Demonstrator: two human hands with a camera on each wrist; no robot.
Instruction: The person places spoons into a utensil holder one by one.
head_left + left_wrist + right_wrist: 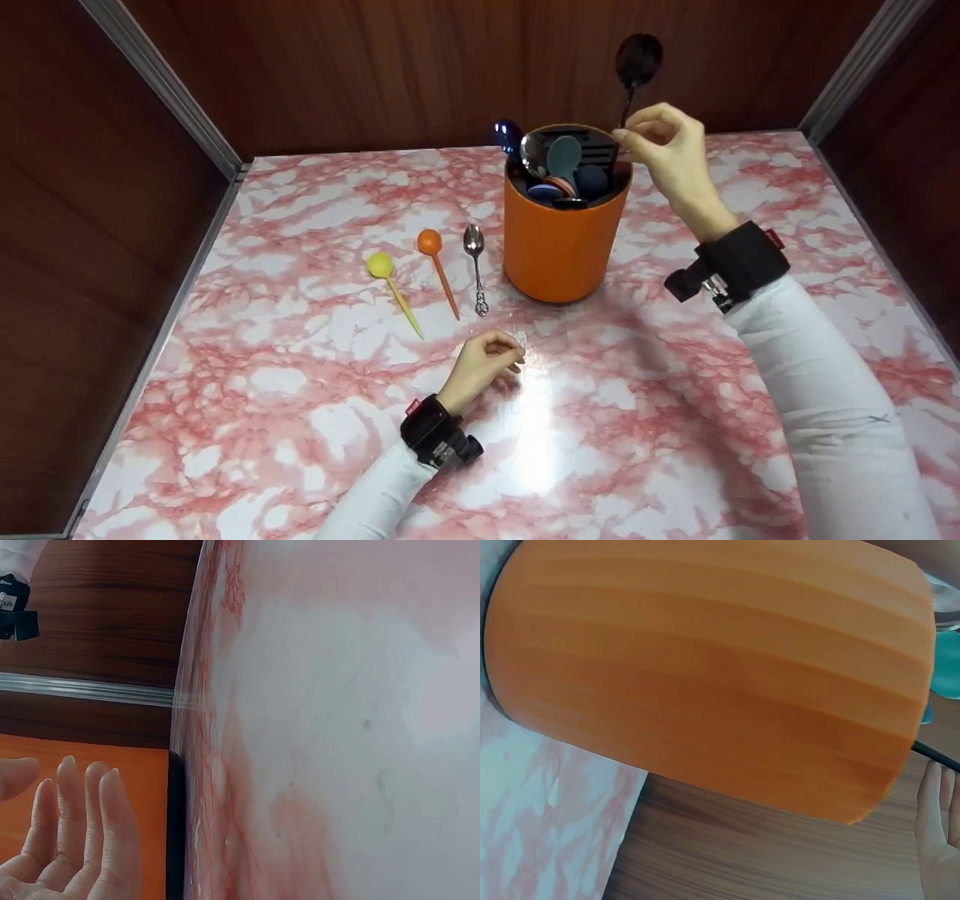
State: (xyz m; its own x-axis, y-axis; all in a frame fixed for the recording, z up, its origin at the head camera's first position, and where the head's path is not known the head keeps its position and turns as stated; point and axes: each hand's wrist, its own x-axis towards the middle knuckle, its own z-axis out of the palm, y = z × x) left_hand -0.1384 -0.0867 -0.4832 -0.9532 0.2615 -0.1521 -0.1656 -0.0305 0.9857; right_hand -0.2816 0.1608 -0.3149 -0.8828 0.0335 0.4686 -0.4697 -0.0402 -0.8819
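Observation:
With thumb and fingertips my right hand (pixel 667 154) pinches the handle of a dark spoon (pixel 639 60) above the right rim of an orange utensil holder (pixel 562 247). The spoon stands upright, bowl at the top, and its lower handle reaches into the holder. In the right wrist view the holder's ribbed side (pixel 705 675) fills most of the picture, with the thin dark handle (pixel 936 756) at the fingertips. My left hand (pixel 484 367) hovers over the table in front of the holder, fingers loosely bent and holding nothing.
Left of the holder lie a silver teaspoon (pixel 474 241), an orange spoon (pixel 430 242) and a yellow spoon (pixel 381 265). Inside the holder stand several utensils, among them a teal spoon (pixel 564 155) and a shiny blue one (pixel 508 136). Wood panels (pixel 360 75) wall the marbled table (pixel 300 450).

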